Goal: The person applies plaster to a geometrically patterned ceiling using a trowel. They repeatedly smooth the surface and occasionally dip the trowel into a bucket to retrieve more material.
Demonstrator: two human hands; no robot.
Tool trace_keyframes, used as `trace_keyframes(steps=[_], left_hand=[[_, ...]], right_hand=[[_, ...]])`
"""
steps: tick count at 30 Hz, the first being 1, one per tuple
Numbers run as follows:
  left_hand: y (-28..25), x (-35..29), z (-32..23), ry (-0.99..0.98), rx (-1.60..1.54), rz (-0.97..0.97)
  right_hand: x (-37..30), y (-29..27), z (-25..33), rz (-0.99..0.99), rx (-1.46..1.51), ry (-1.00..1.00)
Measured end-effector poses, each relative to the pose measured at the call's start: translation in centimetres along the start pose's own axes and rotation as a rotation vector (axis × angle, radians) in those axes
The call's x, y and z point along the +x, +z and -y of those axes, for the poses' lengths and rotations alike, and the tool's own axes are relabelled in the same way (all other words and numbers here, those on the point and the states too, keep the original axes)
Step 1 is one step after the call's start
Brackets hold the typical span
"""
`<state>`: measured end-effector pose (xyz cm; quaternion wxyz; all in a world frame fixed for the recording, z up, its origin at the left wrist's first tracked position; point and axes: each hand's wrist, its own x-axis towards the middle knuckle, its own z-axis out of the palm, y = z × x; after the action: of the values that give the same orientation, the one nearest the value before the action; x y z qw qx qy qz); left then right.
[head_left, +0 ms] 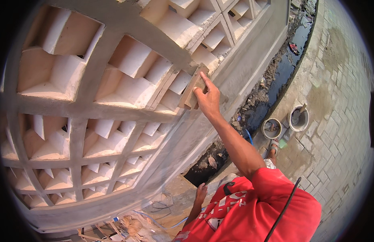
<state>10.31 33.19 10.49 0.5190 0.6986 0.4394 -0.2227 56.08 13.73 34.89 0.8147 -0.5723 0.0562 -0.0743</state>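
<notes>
My right hand (pixel 208 98) reaches out to the wall, closed on a small brown plastering float (pixel 191 89). Its index finger stretches along the float's upper end, and the thumb lies on the near side. The float rests against the grey plastered band beside the openings of a pale breeze-block wall (pixel 90 80). Low beside my red shirt hangs my left hand (pixel 200 194), its fingers loosely extended and nothing visible in them. The palm of that hand is hidden.
A ditch (pixel 284 76) with dark water and rubble runs along the wall's foot. Two buckets, one with murky contents (pixel 271 128) and one holding a tool (pixel 298 118), stand by my foot on the paving (pixel 330 145). Wood scraps (pixel 102 232) and a blue hose (pixel 171 226) lie lower left.
</notes>
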Motion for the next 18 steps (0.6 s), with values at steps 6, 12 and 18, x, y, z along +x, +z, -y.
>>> trace_keyframes(steps=[6,12,18], left_hand=[[0.1,-1.2,-1.5,-0.037,0.035,0.013],[-0.2,-1.6,-2.8,-0.097,0.073,-0.013],[0.8,-2.0,-3.8,-0.100,0.057,-0.050]], right_hand=[[-2.2,0.4,-3.2,0.071,-0.138,-0.126],[0.6,-0.8,-3.9,-0.052,-0.085,-0.102],[-3.9,-3.2,-4.5,0.283,-0.109,-0.029]])
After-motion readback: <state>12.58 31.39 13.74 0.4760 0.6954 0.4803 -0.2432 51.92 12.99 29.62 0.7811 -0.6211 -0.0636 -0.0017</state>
